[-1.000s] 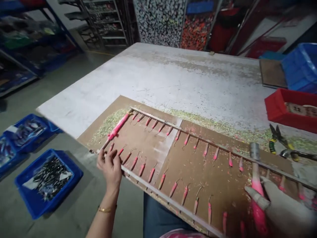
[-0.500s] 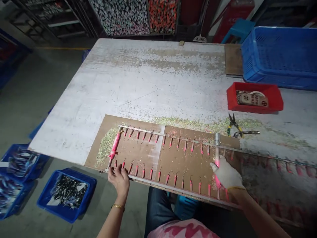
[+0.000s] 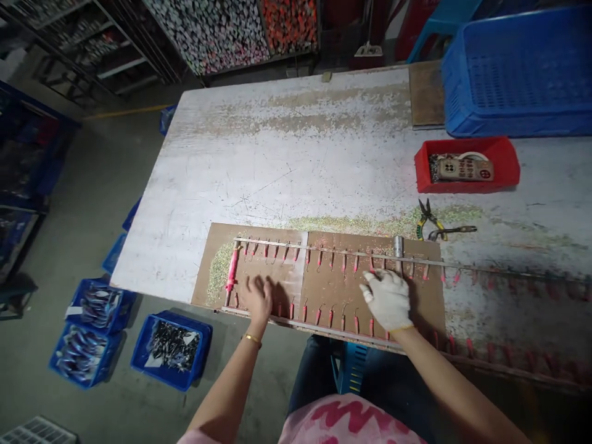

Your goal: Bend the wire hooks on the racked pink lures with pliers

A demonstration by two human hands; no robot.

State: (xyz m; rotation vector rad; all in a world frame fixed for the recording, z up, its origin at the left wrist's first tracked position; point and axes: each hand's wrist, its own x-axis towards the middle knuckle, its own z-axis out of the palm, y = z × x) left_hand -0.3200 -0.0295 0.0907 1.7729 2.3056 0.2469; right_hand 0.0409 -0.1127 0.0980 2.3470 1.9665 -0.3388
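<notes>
A long frame lies near the table's front edge, with a far metal rail (image 3: pixel 342 251) and a near rail (image 3: pixel 296 325). Small pink hooked pieces (image 3: pixel 330 317) hang from both rails in rows. A pink-wrapped crossbar (image 3: pixel 232 271) joins the rails at the left end. My bare left hand (image 3: pixel 259 299) is over the frame just right of that crossbar, fingers spread, nothing in them. My right hand (image 3: pixel 387 299), in a white glove, reaches over the frame with fingers apart. Just beyond it stands the metal end of another crossbar (image 3: pixel 398 246); the hand hides the rest.
Brown cardboard (image 3: pixel 319 287) lies under the frame, with yellow-green flakes (image 3: pixel 342 222) along it. Pliers (image 3: pixel 430 222), a red bin (image 3: pixel 467 166) and a blue crate (image 3: pixel 518 74) are on the right. Blue baskets (image 3: pixel 171 348) stand on the floor at left.
My left hand has let go of the left end of the frame and moved right. My right hand has come off the pink crossbar and shifted left. The view has turned slightly.
</notes>
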